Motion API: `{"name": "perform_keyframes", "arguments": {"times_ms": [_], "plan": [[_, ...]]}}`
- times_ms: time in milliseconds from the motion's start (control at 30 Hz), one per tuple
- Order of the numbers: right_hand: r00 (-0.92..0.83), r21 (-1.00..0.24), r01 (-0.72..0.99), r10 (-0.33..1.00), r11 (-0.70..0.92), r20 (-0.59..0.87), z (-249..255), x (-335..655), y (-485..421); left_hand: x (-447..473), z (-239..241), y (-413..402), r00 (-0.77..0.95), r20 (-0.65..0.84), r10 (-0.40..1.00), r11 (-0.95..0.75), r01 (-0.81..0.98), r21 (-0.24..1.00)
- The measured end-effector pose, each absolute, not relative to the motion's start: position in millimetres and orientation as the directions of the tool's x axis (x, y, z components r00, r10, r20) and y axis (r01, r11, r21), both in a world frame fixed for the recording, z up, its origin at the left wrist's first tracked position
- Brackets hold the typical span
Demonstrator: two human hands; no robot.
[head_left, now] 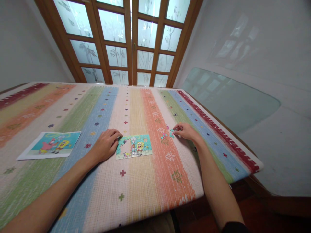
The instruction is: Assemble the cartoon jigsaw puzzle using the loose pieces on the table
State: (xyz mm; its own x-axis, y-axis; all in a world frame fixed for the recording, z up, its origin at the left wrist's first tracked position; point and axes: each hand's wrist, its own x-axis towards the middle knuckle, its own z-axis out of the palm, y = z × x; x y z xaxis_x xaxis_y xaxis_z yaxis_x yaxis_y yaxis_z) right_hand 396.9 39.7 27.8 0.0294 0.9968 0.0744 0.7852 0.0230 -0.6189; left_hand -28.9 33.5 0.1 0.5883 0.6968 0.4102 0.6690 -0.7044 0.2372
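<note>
Left hand (106,144): curled loosely, palm down, fingertips touching the nine o'clock edge of the jigsaw puzzle (133,146), holding nothing; reference picture (52,144) lies further toward nine o'clock. Puzzle: light, thin, likely to break apart if lifted; best slid flat. Right hand (185,131): at its three o'clock, fingers pinched among loose pieces (167,135); light card, best taken by the edges.

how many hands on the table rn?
2. The left hand rests on the striped tablecloth, touching the left edge of the partly built puzzle. The right hand is on the loose pieces right of it. No other person's hands show.
</note>
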Motion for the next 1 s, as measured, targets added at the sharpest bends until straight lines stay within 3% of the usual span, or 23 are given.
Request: {"name": "perform_keyframes", "arguments": {"times_ms": [167, 333, 433, 667, 833, 1000], "plan": [[0.023, -0.666, 0.746, 0.998, 0.022, 0.059, 28.8, 393.9, 40.6, -28.5, -0.4, 33.8, 0.591, 0.415, 0.692, -0.708, 0.669, 0.227], [-0.03, -0.841, 0.538, 0.998, 0.056, 0.047, 34.6, 378.7, 38.4, -28.1, -0.6, 34.0, 0.585, 0.41, 0.7, -0.702, 0.67, 0.242], [-0.112, -0.883, 0.449, 0.989, 0.138, 0.098, 36.9, 355.6, 34.5, -28.2, -0.5, 34.0, 0.58, 0.404, 0.708, -0.694, 0.676, 0.247], [-0.356, -0.853, 0.45, 0.929, 0.264, 0.1, 24.8, 292.3, 24.4, -29.5, -0.5, 34.2, 0.584, 0.416, 0.697, -0.704, 0.669, 0.239], [-0.373, -0.842, 0.456, 0.921, 0.288, 0.113, 15.2, 275.6, 22.7, -29.2, -1.4, 34.7, 0.589, 0.427, 0.686, -0.711, 0.667, 0.222], [-0.366, -0.752, 0.541, 0.91, 0.377, 0.193, 15.7, 270.8, 21.5, -29.0, -1.1, 34.3, 0.596, 0.432, 0.677, -0.717, 0.666, 0.205]]}}
